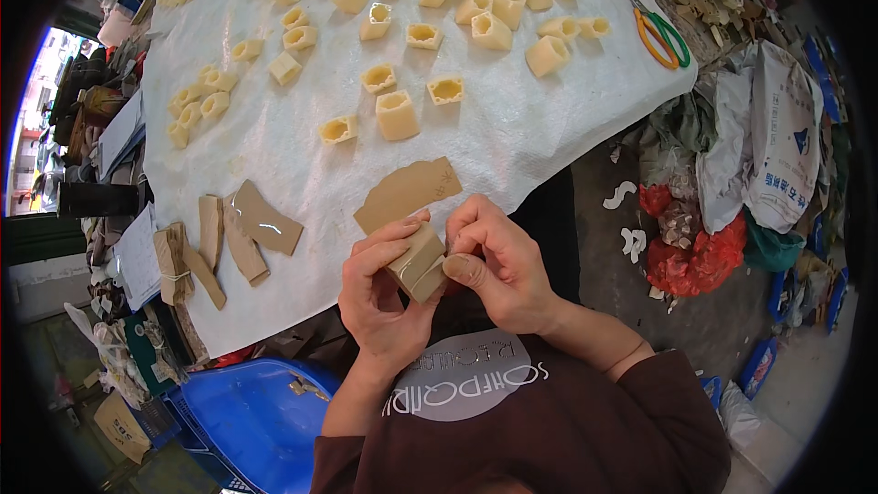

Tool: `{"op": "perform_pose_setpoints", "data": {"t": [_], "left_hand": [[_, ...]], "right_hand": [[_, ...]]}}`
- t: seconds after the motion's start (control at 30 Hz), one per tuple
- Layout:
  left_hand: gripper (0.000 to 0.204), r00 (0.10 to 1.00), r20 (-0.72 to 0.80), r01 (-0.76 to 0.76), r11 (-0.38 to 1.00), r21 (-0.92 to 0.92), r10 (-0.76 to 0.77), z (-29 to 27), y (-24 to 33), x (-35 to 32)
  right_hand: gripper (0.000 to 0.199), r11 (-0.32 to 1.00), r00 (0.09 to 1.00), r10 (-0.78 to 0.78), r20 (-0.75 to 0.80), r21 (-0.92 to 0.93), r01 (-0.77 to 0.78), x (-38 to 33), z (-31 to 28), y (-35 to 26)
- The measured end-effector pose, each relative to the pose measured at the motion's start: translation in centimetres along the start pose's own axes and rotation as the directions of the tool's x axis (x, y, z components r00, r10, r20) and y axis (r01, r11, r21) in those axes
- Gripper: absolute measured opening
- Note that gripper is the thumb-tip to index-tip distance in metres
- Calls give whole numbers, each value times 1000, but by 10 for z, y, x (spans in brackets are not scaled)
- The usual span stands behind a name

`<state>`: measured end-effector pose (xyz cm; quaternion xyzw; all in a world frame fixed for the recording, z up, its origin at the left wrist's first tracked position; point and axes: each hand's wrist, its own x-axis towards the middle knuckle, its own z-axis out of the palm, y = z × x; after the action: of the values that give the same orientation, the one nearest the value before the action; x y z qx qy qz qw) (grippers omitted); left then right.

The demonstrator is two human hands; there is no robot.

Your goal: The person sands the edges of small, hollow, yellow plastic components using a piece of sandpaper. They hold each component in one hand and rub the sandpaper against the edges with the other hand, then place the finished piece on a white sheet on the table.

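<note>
In front of my chest, my left hand (380, 297) grips a small tan block (417, 261) with a thin pale line running around it, perhaps a band. The fingers of my right hand (503, 270) are pinched together against the block's right side; whatever they hold is too small to make out. Just beyond my hands, a flat brown curved-edge piece (402, 192) lies on the white-covered table (311, 174). To the left are several brown strips (245, 247), with a bundle (172, 265) tied by a thin band beside them.
Many pale yellow hollow blocks (397, 116) are spread over the table's far part. Scissors (677, 48) with orange and green handles lie at the right edge. A blue tub (261, 416) stands below on the left. Red plastic bags (709, 261) and white sacks (777, 137) sit at the right.
</note>
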<state>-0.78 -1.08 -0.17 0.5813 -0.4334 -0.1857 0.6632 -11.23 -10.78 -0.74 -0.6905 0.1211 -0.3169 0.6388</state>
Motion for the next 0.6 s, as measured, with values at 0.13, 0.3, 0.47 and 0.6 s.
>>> {"op": "perform_pose_setpoints", "data": {"t": [0.13,0.3,0.47,0.6], "left_hand": [[48,1000,13,-25,1000,14,25,2,-1,-1],[47,997,1,-71,997,33,71,6,1,-1],[47,999,-12,-51,999,4,51,7,-1,-1],[48,999,-33,-10,1000,4,10,5,0,0]], "right_hand": [[12,962,965,231,-127,175,-207,-2,10,-13],[16,941,974,227,-19,263,-214,-2,7,-10],[18,917,988,145,47,368,-152,1,1,-2],[17,953,997,52,51,296,-65,5,1,4]]}}
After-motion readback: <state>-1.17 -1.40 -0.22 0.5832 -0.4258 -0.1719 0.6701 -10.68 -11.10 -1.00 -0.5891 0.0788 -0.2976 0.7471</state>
